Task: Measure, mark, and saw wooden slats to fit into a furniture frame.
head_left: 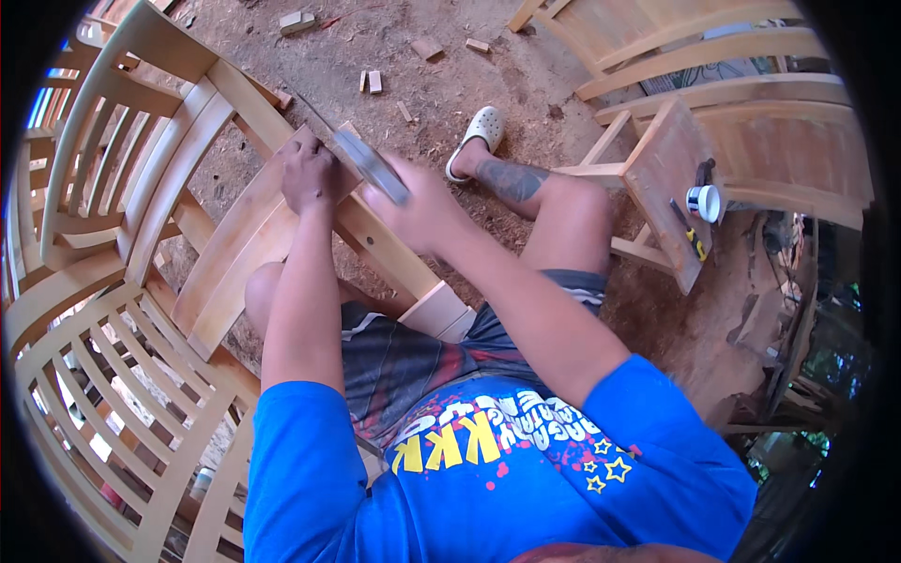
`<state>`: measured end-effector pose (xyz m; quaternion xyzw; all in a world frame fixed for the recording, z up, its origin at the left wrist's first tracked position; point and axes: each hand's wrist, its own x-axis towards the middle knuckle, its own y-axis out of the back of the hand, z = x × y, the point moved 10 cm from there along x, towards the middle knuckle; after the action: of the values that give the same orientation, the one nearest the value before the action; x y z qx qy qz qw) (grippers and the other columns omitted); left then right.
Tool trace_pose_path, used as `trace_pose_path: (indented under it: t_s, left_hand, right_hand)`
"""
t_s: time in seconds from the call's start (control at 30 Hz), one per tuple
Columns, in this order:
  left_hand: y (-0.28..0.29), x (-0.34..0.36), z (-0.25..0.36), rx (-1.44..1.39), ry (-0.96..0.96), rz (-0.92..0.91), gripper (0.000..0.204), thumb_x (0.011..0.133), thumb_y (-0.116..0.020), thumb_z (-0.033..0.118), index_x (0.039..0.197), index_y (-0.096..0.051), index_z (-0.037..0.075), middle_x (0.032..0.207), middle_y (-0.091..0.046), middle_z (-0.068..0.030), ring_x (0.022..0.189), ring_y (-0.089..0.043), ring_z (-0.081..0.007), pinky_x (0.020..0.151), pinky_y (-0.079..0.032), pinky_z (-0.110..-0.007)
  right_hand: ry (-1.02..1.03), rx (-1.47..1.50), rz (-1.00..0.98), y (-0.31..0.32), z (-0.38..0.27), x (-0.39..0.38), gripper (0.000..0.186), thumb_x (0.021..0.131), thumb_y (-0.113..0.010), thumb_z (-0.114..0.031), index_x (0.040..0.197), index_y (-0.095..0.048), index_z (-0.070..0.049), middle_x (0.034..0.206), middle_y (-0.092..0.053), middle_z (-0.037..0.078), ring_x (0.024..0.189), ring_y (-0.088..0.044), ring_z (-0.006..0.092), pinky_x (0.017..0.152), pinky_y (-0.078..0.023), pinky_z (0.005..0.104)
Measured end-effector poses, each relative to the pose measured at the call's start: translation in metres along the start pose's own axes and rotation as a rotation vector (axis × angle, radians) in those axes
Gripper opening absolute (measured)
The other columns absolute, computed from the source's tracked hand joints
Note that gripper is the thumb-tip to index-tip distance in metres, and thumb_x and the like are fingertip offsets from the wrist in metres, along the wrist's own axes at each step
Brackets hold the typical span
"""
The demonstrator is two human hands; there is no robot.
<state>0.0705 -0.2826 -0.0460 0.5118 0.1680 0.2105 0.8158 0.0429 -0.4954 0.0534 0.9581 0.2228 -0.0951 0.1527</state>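
Note:
My left hand (308,171) is closed over a light wooden board (239,249), pressing it down near its far end. Just right of it, my right hand (413,206), smeared by motion, grips a grey tool (371,167). A long, thin strip runs from this tool toward the upper left, like a saw seen nearly edge-on; its exact kind is unclear. The tool crosses above a narrow wooden rail (394,253) with a dark round hole. Board and rail lie in front of my lap, beside the wooden bench on the left.
A slatted wooden bench (155,239) curves along the left side. At the right, a small wooden stool (657,178) bears a white tub (704,202) and a yellow-handled tool (694,242). More wooden furniture (732,47) stands behind. Wood offcuts (427,47) lie on the dirt floor.

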Motion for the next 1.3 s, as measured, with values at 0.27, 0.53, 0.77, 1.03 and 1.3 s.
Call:
trace_pose_path:
  t_s: [0.27,0.53,0.77,1.03,1.3]
  left_hand:
    - [0.011,-0.005,0.017,0.073,-0.006,0.014,0.026,0.094,-0.053,0.028,0.107,-0.074,0.019,0.118,-0.069,-0.0108,0.107,-0.069,-0.0386,0.089,-0.056,-0.052]
    - [0.002,-0.003,0.024,0.016,0.027,-0.043,0.026,0.094,-0.054,0.030,0.106,-0.074,0.019,0.118,-0.069,-0.0110,0.106,-0.069,-0.0389,0.087,-0.057,-0.052]
    - [0.002,0.000,0.000,0.031,0.009,0.007,0.029,0.096,-0.051,0.031,0.110,-0.074,0.019,0.121,-0.067,-0.0123,0.109,-0.067,-0.0393,0.092,-0.055,-0.052]
    - [0.008,0.001,0.012,0.112,-0.056,0.049,0.028,0.096,-0.051,0.031,0.106,-0.073,0.017,0.119,-0.066,-0.0126,0.104,-0.069,-0.0396,0.089,-0.055,-0.053]
    - [0.007,-0.007,0.025,-0.031,-0.032,-0.013,0.025,0.093,-0.055,0.031,0.105,-0.073,0.017,0.117,-0.066,-0.0125,0.102,-0.069,-0.0391,0.087,-0.056,-0.053]
  right_hand:
    - [-0.232,-0.103,-0.067,0.090,-0.034,-0.241,0.055,0.095,-0.067,-0.011,0.146,-0.049,0.002,0.111,-0.073,0.022,0.107,-0.074,0.0258,0.095,-0.054,0.0370]
    - [-0.064,-0.143,0.017,0.009,0.000,0.015,0.033,0.096,-0.066,-0.018,0.121,-0.061,0.002,0.096,-0.069,0.014,0.087,-0.064,0.0195,0.082,-0.053,0.0359]
    - [-0.054,-0.077,0.012,0.039,0.000,-0.121,0.055,0.098,-0.069,-0.020,0.144,-0.050,0.003,0.105,-0.070,0.018,0.098,-0.069,0.0211,0.091,-0.053,0.0350]
    - [-0.119,-0.043,-0.050,0.070,-0.017,-0.196,0.059,0.095,-0.068,-0.012,0.148,-0.046,0.001,0.111,-0.073,0.025,0.103,-0.075,0.0374,0.089,-0.057,0.0409]
    - [-0.155,-0.184,0.010,0.002,0.000,0.038,0.033,0.093,-0.068,-0.022,0.113,-0.063,0.003,0.092,-0.069,0.025,0.083,-0.069,0.0389,0.079,-0.055,0.0447]
